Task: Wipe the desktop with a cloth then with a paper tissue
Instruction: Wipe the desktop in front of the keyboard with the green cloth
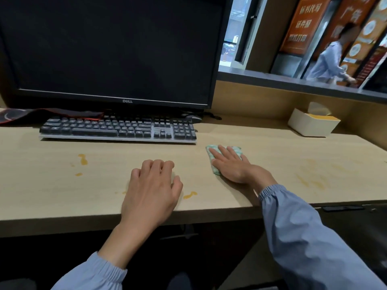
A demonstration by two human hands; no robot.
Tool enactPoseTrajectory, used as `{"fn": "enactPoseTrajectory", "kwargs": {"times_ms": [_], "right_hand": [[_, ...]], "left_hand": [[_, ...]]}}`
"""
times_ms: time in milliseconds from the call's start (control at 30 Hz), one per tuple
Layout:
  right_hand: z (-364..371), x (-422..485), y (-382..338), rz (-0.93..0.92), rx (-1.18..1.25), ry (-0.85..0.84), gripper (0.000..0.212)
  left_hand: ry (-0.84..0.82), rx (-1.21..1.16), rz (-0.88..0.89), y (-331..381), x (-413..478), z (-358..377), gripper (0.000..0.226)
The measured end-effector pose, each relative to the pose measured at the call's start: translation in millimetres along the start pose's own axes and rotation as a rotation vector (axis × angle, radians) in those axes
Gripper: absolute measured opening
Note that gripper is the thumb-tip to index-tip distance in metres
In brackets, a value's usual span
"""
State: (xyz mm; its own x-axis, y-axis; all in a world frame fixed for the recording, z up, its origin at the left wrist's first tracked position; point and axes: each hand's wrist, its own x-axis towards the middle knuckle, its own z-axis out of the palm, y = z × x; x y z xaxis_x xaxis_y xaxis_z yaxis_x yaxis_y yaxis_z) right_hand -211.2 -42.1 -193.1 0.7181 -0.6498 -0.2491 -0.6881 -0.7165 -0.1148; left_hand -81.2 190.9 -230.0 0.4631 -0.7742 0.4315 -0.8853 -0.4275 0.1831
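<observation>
The green patterned cloth is pressed flat under the right hand's straight-fingered grip; orange stains are best wiped firmly.

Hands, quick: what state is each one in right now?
Left hand: open, loosely curled fingers resting on the desktop, holding nothing.
Right hand: open, flat fingers pressing the cloth onto the desktop.
</observation>
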Motion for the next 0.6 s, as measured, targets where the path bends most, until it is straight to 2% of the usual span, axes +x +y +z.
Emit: {"fn": "enactPoseTrajectory", "kwargs": {"times_ms": [367, 600], "right_hand": [[-46, 131, 24, 0.087, -0.012, 0.001, 0.057], [-73, 180, 27, 0.173, -0.071, -0.016, 0.056]], "left_hand": [[0.046, -0.006, -0.015, 1, -2, 1, 0.041], [0.078, -0.02, -0.028, 0, -2, 2, 0.039]]}}
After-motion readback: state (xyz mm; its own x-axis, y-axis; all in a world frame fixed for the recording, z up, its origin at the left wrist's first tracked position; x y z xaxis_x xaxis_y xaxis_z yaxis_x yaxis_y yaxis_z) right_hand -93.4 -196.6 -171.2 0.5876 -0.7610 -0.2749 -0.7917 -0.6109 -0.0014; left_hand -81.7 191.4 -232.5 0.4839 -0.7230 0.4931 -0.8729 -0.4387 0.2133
